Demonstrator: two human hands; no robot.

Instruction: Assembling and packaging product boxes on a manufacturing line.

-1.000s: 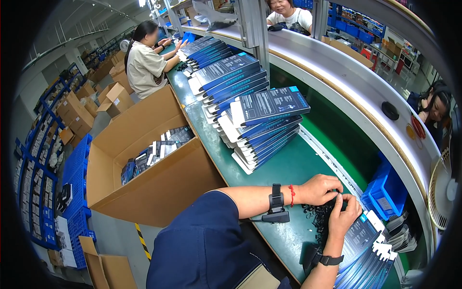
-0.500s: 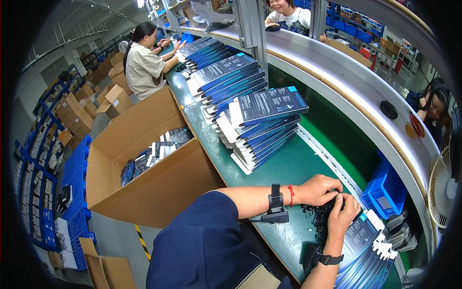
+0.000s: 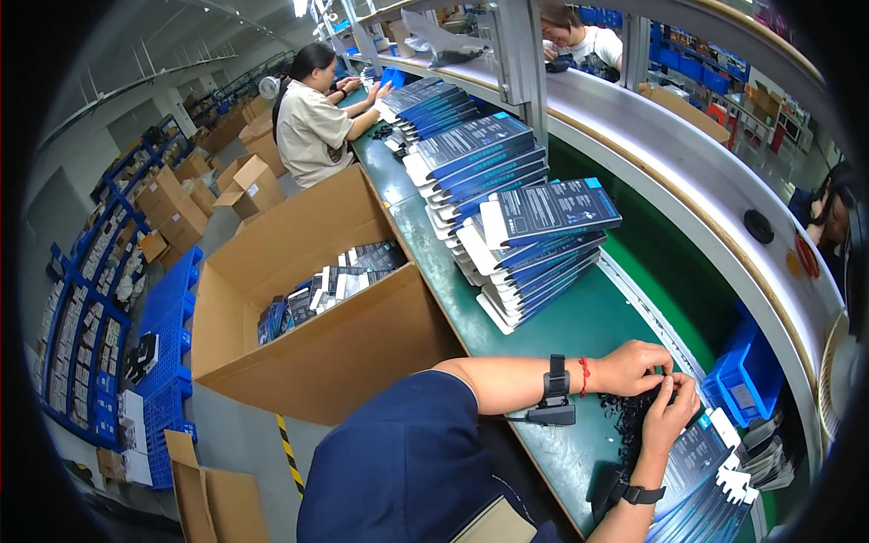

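Black, thin cords (image 3: 634,418) lie in a small tangled pile on the green table (image 3: 543,326), near the person and to the right. Both hands meet right over that pile. The left hand (image 3: 634,366) comes in from the left, and its fingers are pressed together on a little black piece at the top of the pile. The right hand (image 3: 670,412) comes up from the near side, and its fingertips pinch the same little piece. The two hands touch each other there. The pile sits just under the fingers, so both hands are about equally close to it. The piece is too small to tell which way it points.

Flat blue boxes (image 3: 701,480) lie just to the right of the pile. A big fan of dark blue boxes (image 3: 534,244) lies farther away on the table. An open cardboard box (image 3: 317,308) stands to the left.

Compared with a second ago, the hands and the pile are in nearly the same spot.
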